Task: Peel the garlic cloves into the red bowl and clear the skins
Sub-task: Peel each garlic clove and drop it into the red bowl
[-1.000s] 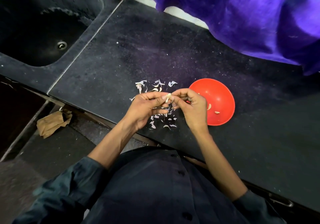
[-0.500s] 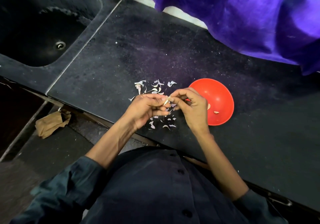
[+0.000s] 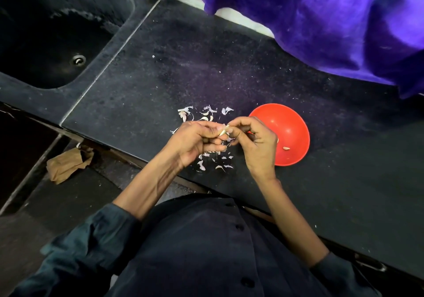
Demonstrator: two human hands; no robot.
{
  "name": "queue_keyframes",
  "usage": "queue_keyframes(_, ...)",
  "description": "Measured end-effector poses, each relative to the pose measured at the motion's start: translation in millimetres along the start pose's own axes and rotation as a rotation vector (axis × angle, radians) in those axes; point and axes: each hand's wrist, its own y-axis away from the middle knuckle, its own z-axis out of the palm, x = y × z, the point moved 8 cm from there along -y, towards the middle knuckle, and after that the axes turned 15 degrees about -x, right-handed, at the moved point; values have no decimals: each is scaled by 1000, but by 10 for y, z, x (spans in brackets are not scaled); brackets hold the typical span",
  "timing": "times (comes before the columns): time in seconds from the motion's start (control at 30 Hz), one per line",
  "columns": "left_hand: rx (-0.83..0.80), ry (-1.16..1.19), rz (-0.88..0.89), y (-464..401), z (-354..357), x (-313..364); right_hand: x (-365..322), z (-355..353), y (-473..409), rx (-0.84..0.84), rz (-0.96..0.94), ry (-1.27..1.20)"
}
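Beside the red bowl (image 3: 289, 122), both hands, left hand (image 3: 195, 141) and right hand (image 3: 257, 145), pinch one garlic clove (image 3: 223, 132); a slip could drop it among the skins (image 3: 215, 161).

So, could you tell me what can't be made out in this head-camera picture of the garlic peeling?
- Garlic clove: mostly covered by the fingertips of the left hand and right hand; how much skin remains is unclear.
- Red bowl: the right hand hides its near-left part, so the clove count is uncertain.
- Skins: some lie under the hands.
- Sink: cut off by the left edge.
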Motion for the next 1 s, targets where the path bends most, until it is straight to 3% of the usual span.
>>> queue_keyframes(1.0, 31, 22, -80, 5, -7, -44, 38, 5, 28, -11, 45, -8)
